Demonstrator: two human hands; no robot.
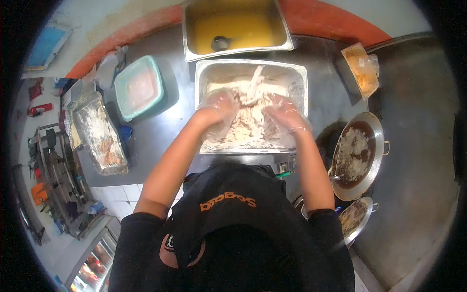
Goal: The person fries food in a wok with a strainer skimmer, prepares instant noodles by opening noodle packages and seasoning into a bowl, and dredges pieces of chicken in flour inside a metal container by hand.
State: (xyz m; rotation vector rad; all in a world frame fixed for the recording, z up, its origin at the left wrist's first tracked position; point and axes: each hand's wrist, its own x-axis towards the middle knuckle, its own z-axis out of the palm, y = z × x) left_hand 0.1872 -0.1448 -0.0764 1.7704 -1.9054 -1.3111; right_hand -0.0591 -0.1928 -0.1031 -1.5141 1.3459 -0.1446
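Note:
A rectangular metal tray (199, 82) stands in front of me, with flour-coated pieces (251, 119) heaped in it. My left hand (221, 108), in a clear plastic glove, is in the tray at the left side of the heap. At the heap's right side is my right hand (283, 113), gloved in the same way. Both hands touch the floury pieces; the fingers are partly hidden by the loose plastic and flour, so whether they grip anything cannot be made out.
Behind the tray is a metal pan (188, 48) of yellow liquid holding a dark ladle (220, 43). A teal tub (159, 73) and a floury container (99, 131) stand left. Two round frying pans (379, 160) and an orange-filled container (362, 73) are right.

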